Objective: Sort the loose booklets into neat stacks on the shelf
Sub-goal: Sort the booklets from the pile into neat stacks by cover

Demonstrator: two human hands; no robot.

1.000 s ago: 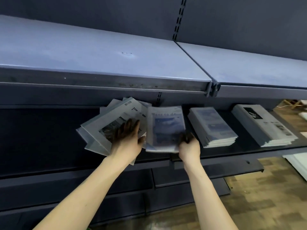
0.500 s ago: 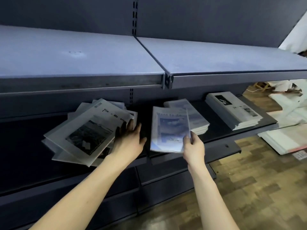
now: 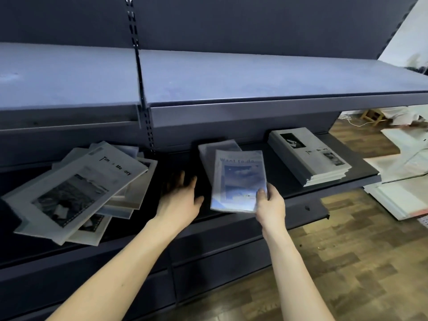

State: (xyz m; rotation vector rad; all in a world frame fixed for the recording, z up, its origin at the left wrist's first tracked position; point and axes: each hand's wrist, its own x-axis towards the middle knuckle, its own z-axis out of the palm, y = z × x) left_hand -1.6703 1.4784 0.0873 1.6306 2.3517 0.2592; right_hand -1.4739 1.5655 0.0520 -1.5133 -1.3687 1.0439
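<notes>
My right hand (image 3: 269, 206) pinches the near right corner of a blue booklet (image 3: 238, 179) titled "Want to do", held over a stack of the same blue booklets (image 3: 217, 147) on the dark lower shelf (image 3: 361, 170). My left hand (image 3: 179, 198) hovers with fingers spread over the bare shelf, between that stack and a messy pile of loose grey booklets (image 3: 76, 191) at the left. A neat stack of grey booklets (image 3: 310, 156) lies at the right end of the shelf.
The upper shelf (image 3: 231, 75) juts out above the booklets and shades their far ends. A slotted upright (image 3: 141, 89) divides the two bays. Wooden floor (image 3: 347, 262) and white sheets (image 3: 403, 195) lie to the right.
My right hand has carried the blue booklet rightwards onto the blue stack. My left hand has come off the loose pile and moved right. The view has swung right.
</notes>
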